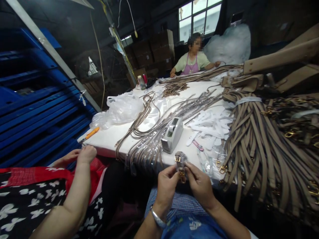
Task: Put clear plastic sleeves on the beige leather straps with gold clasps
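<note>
Both my hands meet over my lap at the table's front edge, pinching one leather strap (183, 158) between them. A gold buckle shows at the strap's upper end and a gold clasp hangs lower, between my fingers. My left hand (166, 186), with a silver bracelet on the wrist, closes on the strap from the left. From the right, my right hand (200, 184) grips it with thumb and fingers. Part of the strap is hidden behind my fingers. Just beyond stands a grey tape dispenser (171, 134).
Tan straps (256, 142) with gold clasps hang in a thick bundle at right. White paper strips (209, 122) and wrapped straps (147, 146) cover the table (107, 139). An orange cutter (92, 132) lies near a co-worker's hand (87, 154); another person sits across.
</note>
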{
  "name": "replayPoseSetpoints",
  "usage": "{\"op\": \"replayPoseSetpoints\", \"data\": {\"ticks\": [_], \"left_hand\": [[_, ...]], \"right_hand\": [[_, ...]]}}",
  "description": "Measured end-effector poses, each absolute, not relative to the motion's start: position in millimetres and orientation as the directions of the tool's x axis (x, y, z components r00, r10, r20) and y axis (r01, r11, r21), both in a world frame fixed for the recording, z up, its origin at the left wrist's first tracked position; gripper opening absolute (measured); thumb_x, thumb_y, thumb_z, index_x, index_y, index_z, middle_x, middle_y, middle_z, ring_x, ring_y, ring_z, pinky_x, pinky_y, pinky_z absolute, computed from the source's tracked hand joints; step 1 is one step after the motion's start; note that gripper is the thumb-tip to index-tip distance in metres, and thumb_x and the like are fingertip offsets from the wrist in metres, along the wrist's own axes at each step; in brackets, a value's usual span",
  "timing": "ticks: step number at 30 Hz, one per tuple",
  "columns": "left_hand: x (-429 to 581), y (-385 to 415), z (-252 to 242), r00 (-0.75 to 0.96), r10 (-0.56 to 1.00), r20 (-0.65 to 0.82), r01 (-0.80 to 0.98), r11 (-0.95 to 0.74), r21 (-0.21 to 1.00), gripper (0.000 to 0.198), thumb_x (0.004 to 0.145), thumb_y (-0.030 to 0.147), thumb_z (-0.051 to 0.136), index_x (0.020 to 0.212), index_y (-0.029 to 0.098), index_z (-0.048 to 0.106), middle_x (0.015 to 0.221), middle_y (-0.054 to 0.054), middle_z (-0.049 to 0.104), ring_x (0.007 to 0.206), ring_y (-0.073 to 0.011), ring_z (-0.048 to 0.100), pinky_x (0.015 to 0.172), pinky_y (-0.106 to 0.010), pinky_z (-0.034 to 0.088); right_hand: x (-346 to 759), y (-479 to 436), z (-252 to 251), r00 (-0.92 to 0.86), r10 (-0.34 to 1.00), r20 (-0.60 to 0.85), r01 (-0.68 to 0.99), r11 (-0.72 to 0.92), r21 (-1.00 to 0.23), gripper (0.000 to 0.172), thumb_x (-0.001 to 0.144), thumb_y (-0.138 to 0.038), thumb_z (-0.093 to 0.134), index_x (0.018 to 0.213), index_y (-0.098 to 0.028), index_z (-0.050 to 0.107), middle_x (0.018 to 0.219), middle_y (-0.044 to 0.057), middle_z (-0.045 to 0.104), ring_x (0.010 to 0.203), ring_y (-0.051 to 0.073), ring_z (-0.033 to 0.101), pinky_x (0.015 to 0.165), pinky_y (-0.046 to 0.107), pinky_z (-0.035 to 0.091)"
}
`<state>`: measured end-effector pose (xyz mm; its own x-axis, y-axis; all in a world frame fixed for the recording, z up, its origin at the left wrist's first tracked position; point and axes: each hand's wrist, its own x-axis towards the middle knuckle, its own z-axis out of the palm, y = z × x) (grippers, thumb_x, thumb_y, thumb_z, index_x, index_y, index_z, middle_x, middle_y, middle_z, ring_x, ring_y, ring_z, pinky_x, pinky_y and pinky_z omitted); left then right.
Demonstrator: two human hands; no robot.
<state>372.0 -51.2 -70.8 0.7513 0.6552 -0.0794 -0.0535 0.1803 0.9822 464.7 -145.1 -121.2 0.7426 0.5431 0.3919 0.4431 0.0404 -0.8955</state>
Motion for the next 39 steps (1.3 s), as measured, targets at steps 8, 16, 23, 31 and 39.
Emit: {"op": "replayPoseSetpoints", "data": {"ticks": [8,16,23,31,39], "left_hand": [[372,-32,-61,0.765,0.638,-0.081,-0.011,0.140,0.990,0.024,0.079,0.032,0.070,0.089,0.010,0.074,0.073,-0.004,0.069,0.064,-0.0117,0.057,0.060,-0.020,0.045],[369,-35,-62,0.868,0.495,-0.038,0.094,-0.088,0.992,0.026,0.080,0.020,0.060,0.100,0.013,0.076,0.078,-0.005,0.073,0.071,-0.0183,0.064,0.064,-0.024,0.049],[379,-13,-59,0.830,0.557,0.032,0.194,-0.342,0.920,0.023,0.079,0.026,0.064,0.095,0.018,0.077,0.073,-0.004,0.074,0.066,-0.0194,0.067,0.060,-0.024,0.048],[402,3,-83,0.827,0.561,0.026,0.247,-0.406,0.880,0.019,0.075,0.026,0.066,0.087,0.018,0.078,0.070,-0.004,0.074,0.060,-0.0199,0.067,0.060,-0.026,0.047],[407,5,-81,0.809,0.588,-0.004,0.237,-0.320,0.917,0.017,0.073,0.023,0.066,0.085,0.016,0.077,0.070,-0.005,0.074,0.060,-0.0201,0.068,0.057,-0.025,0.047]], "right_hand": [[486,-169,-100,0.363,0.713,0.600,0.730,0.182,-0.659,0.057,0.089,-0.007,0.049,0.138,-0.036,0.048,0.144,0.002,0.049,0.114,0.022,0.062,0.093,0.037,0.055],[525,-159,-58,-0.043,0.893,0.448,0.696,0.348,-0.628,0.036,0.089,-0.020,0.058,0.120,-0.036,0.065,0.119,0.002,0.070,0.099,0.019,0.069,0.084,0.032,0.055],[560,-130,-58,0.535,0.828,0.166,0.541,-0.185,-0.821,0.042,0.093,-0.048,0.048,0.096,-0.016,0.074,0.072,0.006,0.075,0.054,0.016,0.066,0.050,0.026,0.052],[672,-92,-87,0.756,0.617,0.219,0.641,-0.632,-0.435,0.020,0.082,-0.020,0.063,0.100,-0.013,0.071,0.110,0.019,0.069,0.112,0.033,0.057,0.091,0.043,0.043],[702,-82,-94,0.788,0.594,0.160,0.614,-0.742,-0.269,0.013,0.076,-0.029,0.067,0.085,-0.022,0.074,0.090,0.008,0.074,0.092,0.025,0.064,0.071,0.032,0.043]]}}
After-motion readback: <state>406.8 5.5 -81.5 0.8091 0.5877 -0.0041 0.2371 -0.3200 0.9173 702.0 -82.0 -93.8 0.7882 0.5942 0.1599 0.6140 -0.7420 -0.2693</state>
